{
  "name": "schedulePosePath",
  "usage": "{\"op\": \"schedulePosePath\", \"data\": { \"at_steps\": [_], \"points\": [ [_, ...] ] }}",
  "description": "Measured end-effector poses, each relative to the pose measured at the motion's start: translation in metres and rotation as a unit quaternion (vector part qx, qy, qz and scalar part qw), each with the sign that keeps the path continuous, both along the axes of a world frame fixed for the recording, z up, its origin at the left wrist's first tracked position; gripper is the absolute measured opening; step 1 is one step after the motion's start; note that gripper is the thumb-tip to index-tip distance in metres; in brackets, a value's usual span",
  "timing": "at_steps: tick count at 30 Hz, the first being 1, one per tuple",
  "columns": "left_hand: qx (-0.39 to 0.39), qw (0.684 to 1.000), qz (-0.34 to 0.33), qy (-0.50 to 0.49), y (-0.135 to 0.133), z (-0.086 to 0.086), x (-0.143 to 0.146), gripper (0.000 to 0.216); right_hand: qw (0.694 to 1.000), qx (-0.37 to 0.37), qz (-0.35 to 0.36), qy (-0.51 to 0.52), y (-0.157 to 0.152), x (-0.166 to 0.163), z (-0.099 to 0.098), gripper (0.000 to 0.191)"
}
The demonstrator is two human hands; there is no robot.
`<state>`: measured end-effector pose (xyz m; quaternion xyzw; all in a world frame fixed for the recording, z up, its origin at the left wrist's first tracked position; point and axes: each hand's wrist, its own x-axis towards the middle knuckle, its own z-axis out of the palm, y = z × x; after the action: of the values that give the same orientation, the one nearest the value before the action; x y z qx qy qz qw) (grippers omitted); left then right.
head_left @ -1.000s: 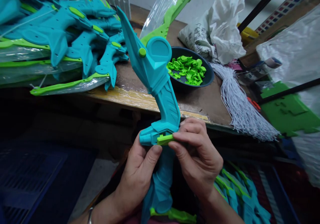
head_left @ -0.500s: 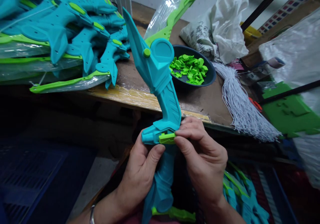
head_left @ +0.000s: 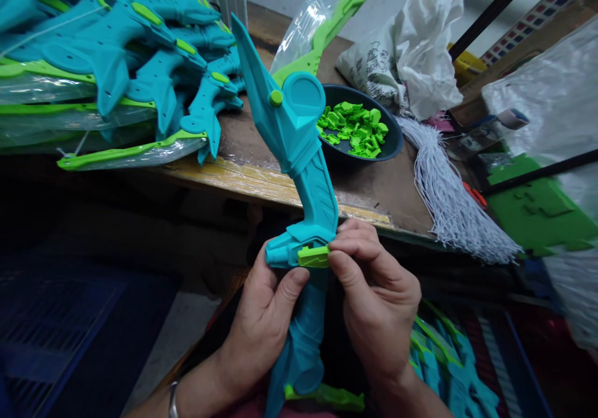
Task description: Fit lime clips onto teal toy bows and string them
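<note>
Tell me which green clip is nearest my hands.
The green clip set in the teal toy, touching the right hand; the others lie heaped in the bowl.

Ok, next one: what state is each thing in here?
teal toy: upright, gripped by left hand.
green clip: in toy's slot, pinched by right hand.
bowl: on table, holding green bits.
white strings: bundled, draped over table edge.
toy pile: stacked, partly bagged.

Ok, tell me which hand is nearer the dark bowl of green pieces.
Right. The right hand is straight in front of the bowl, pinching the green clip; the left hand is further left, gripping the teal toy.
</note>
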<state>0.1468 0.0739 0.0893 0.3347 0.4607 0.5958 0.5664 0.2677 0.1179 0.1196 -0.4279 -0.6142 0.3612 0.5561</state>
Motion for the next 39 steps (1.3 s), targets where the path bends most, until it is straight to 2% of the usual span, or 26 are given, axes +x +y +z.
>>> {"op": "schedulePosePath", "data": {
  "at_steps": [3, 6, 15, 22, 25, 27, 29, 31, 34, 39],
  "points": [
    [0.000, 1.000, 0.002, -0.001, 0.000, 0.000, 0.000, 0.028, 0.999, -0.012, 0.000, 0.040, 0.000, -0.001, -0.002, 0.012],
    [0.007, 1.000, -0.001, -0.006, 0.001, -0.001, 0.000, 0.028, 0.999, 0.001, -0.006, 0.035, 0.000, -0.001, -0.004, 0.012],
    [0.019, 0.999, -0.009, -0.040, -0.002, 0.000, 0.002, 0.027, 0.985, 0.098, -0.020, -0.143, -0.001, 0.003, 0.003, 0.013],
    [0.023, 0.997, 0.004, 0.070, 0.002, 0.005, -0.006, 0.015, 0.970, 0.144, -0.031, -0.194, -0.003, 0.005, 0.004, 0.017],
    [0.015, 0.994, 0.002, 0.110, 0.006, 0.008, -0.011, 0.017, 0.986, 0.089, -0.021, -0.137, -0.002, 0.005, 0.000, 0.022],
    [0.007, 0.990, 0.002, 0.138, 0.007, 0.010, -0.015, 0.018, 0.996, 0.012, 0.008, -0.084, 0.001, 0.007, -0.001, 0.037],
    [0.000, 0.986, 0.001, 0.166, 0.009, 0.013, -0.017, 0.017, 0.994, -0.074, 0.063, -0.046, 0.004, 0.010, 0.001, 0.049],
    [-0.006, 0.982, 0.001, 0.188, 0.011, 0.016, -0.018, 0.017, 0.983, -0.136, 0.124, -0.025, 0.008, 0.013, 0.004, 0.049],
    [-0.013, 0.977, 0.005, 0.211, 0.014, 0.021, -0.017, 0.018, 0.974, -0.161, 0.157, -0.018, 0.013, 0.015, 0.007, 0.047],
    [-0.016, 0.975, 0.002, 0.221, 0.015, 0.024, -0.016, 0.024, 0.981, -0.143, 0.129, -0.016, 0.015, 0.012, 0.002, 0.044]
  ]
}}
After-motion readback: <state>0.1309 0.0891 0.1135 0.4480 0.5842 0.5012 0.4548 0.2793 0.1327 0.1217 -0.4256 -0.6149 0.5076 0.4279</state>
